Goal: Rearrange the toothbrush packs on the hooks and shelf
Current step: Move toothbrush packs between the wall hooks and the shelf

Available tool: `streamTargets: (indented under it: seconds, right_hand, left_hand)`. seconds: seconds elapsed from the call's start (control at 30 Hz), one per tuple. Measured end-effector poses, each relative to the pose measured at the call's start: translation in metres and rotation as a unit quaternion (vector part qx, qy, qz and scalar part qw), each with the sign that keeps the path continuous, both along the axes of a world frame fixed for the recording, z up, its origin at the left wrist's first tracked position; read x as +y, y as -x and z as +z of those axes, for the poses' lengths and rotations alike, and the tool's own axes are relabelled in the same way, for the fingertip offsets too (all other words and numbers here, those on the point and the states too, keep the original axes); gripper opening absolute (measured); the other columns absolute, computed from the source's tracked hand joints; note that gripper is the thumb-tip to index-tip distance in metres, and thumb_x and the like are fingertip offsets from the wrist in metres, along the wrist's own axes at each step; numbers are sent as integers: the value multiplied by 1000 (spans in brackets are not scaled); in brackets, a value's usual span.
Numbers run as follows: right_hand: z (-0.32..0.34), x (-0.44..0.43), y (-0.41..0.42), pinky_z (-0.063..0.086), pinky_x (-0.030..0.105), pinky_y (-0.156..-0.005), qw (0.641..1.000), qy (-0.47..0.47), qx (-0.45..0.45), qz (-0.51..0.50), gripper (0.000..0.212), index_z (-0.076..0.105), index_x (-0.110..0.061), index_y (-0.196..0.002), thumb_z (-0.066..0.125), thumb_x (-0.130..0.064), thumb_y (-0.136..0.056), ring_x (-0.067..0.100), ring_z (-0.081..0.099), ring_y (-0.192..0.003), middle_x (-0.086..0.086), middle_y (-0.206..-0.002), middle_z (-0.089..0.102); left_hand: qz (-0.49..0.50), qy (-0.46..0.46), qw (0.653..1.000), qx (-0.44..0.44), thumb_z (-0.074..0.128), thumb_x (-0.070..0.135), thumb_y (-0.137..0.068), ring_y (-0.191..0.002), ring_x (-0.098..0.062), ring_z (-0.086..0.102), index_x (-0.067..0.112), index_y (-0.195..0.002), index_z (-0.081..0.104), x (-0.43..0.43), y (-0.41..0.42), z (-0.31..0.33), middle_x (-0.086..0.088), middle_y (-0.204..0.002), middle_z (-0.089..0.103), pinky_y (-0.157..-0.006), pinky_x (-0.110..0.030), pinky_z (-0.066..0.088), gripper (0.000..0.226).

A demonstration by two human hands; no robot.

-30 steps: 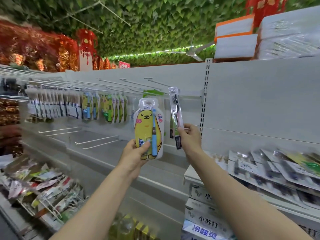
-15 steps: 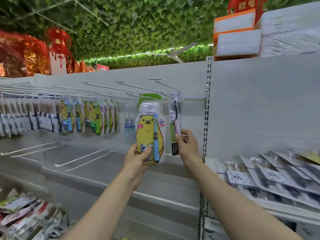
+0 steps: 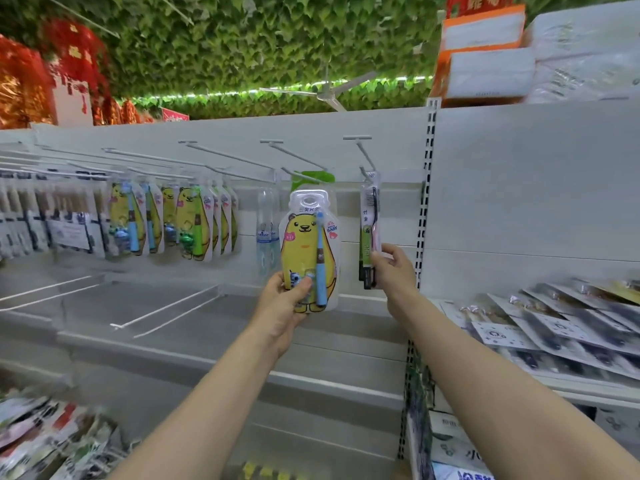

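— How far along are you?

— Somewhere in the middle, I'd judge. My left hand (image 3: 285,308) grips the bear pack (image 3: 308,244) by its lower end, thumb across the front. The pack is up in the air in front of the back panel, on no hook.

— And the other hand?

— My right hand (image 3: 396,271) has the slim pack (image 3: 370,223), with my fingers (image 3: 378,253) pinching its edge low down. Its top sits right at the tip of the end hook (image 3: 364,154). Whether the hole is over the wire I can't make out; the view is too soft there.

— So what counts as done?

— The bear row (image 3: 194,223) to the left hangs in order, and a green pack (image 3: 311,176) hangs behind the one I'm holding.

— And what's left?

— Both packs in my hands need a home. The bear pack probably belongs with its row, or on the next hook (image 3: 294,157) just above it. The loose packs (image 3: 540,327) lying slanted and overlapping on the shelf (image 3: 588,393) to my right look unsorted to me. The lower hooks (image 3: 166,306) on the left could take some of them.
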State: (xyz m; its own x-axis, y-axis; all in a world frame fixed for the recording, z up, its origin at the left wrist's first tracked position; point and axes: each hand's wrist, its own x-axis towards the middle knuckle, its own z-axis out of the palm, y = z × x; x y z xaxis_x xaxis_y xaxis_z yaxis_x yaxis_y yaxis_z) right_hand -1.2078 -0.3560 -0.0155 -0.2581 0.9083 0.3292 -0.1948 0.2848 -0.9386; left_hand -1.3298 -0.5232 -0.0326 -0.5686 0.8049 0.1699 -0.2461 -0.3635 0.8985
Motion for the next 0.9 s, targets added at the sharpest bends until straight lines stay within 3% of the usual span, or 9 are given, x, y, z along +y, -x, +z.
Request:
streamTargets:
  seconds: [0.13,0.23,0.3,0.43,0.53,0.6,0.7,0.8,0.9]
  right_hand:
    - [-2,-8,0,58,41,-88,998,6,-21,-57,26,59,-25,-118,65,-34,-94,19,67,-97,0,-107,68]
    - [-2,-28,2,46,32,-89,980,-8,-24,-196,37,55,-22,-125,65,-36,-92,18,59,-104,-4,-113,61]
    - [1,-50,10,44,29,-89,965,-67,-18,-251,38,55,-18,-125,65,-35,-93,18,58,-108,-2,-116,61]
    - [18,-119,45,43,8,-74,982,-130,5,-137,24,60,-19,-116,65,-32,-96,3,60,-92,-8,-102,64]
    - [25,-161,74,52,18,-81,990,-142,18,-18,19,65,-20,-107,68,-34,-94,6,66,-94,-5,-100,70]
    - [26,-183,92,53,20,-75,989,-143,16,13,21,65,-19,-107,69,-34,-93,1,66,-87,-4,-96,70]
    - [28,-214,115,50,14,-65,989,-140,28,28,23,64,-14,-109,71,-27,-92,-6,65,-73,-3,-90,70]
    - [28,-238,133,57,24,-72,991,-127,28,26,20,63,-18,-107,73,-24,-91,4,70,-80,-1,-90,72]
    - [28,-257,148,57,24,-71,991,-126,24,32,19,60,-25,-101,75,-23,-89,8,72,-81,0,-90,74]
  left_hand:
    - [-22,-3,1000,1,64,5,-93,-101,-28,70,10,-120,57,-11,10,-1,-11,-111,72,-88,-46,56,28]
    - [-31,-4,1000,5,63,5,-93,-99,-27,70,11,-115,58,-26,20,-3,-11,-109,73,-90,-47,55,23]
    - [-30,-1,1000,5,65,6,-93,-101,-29,70,11,-112,59,-36,29,-6,-13,-111,73,-94,-51,54,21]
    - [-27,5,1000,4,66,6,-92,-99,-30,70,13,-108,60,-64,49,-10,-13,-110,73,-92,-50,54,18]
    - [-20,0,1000,9,67,6,-92,-96,-29,70,13,-106,60,-89,66,-11,-14,-110,73,-89,-49,55,18]
    - [-17,-1,1000,16,67,7,-92,-96,-29,70,12,-108,59,-109,79,-10,-14,-111,72,-87,-48,55,19]
    - [-15,-6,1000,23,66,7,-92,-92,-27,69,13,-106,59,-139,99,-9,-12,-108,73,-91,-50,54,16]
    - [-7,3,1000,29,66,8,-93,-92,-28,68,15,-105,59,-163,118,-9,-9,-104,73,-96,-53,51,16]
    - [0,11,999,35,68,10,-92,-94,-30,68,14,-108,60,-183,135,-7,-11,-107,73,-99,-55,50,19]
